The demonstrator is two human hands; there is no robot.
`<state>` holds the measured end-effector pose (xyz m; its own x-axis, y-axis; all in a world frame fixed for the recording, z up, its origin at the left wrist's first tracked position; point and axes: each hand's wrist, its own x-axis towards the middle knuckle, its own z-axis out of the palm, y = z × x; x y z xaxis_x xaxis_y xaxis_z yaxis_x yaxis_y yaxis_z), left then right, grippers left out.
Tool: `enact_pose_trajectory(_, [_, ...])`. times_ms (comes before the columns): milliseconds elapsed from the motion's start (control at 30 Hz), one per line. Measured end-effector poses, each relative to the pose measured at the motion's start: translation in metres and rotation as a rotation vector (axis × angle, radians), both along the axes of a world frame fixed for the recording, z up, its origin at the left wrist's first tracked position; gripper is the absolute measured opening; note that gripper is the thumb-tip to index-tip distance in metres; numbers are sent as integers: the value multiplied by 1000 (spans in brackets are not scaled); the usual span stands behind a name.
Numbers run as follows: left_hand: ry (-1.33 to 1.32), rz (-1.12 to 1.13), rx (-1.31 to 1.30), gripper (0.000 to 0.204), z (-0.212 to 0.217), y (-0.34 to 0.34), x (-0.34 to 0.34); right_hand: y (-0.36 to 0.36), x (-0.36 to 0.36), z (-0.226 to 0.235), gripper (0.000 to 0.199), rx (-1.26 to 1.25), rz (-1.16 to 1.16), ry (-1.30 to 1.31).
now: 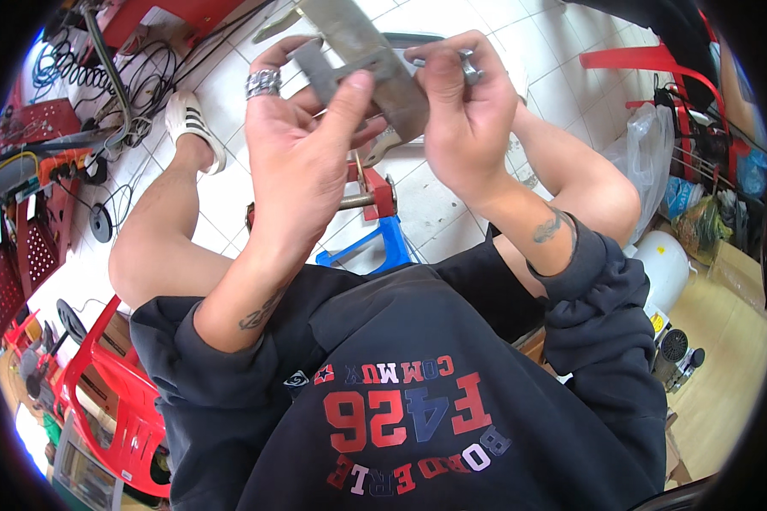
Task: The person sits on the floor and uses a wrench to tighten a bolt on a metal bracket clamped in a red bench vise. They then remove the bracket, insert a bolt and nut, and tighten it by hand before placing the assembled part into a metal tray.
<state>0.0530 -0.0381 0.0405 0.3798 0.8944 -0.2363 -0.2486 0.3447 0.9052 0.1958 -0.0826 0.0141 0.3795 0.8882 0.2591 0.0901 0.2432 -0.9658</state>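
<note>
My left hand holds a flat grey metal bracket up in front of me, thumb laid across a crosspiece on it. A wide silver ring sits on one of its fingers. Close to the bracket's right edge, my right hand is closed, thumb and forefinger pinched round a small silver metal piece; the fingers partly cover it, so its exact kind is unclear. Below the bracket, between my knees, stands a red vise with a steel bar, partly hidden by my left hand.
A blue stool is under the vise on the white tiled floor. Tangled black cables and a red perforated metal frame lie to the left. Red plastic chairs flank me, with a clear plastic bag at right.
</note>
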Motion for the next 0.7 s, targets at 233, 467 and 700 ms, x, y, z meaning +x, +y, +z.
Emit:
enact_pose_trajectory(233, [62,-87,1,61,-6,7,-10,4,-8,-5,23,-57,77,-46])
enact_pose_trajectory(467, [26,-75,-245,31,-18,6,-11,9,0,-7,24,-66,55,-385])
enact_pose_trajectory(700, [-196,-166,-494,66,-15,7,-1,6,-6,18,20,-100,216,-647])
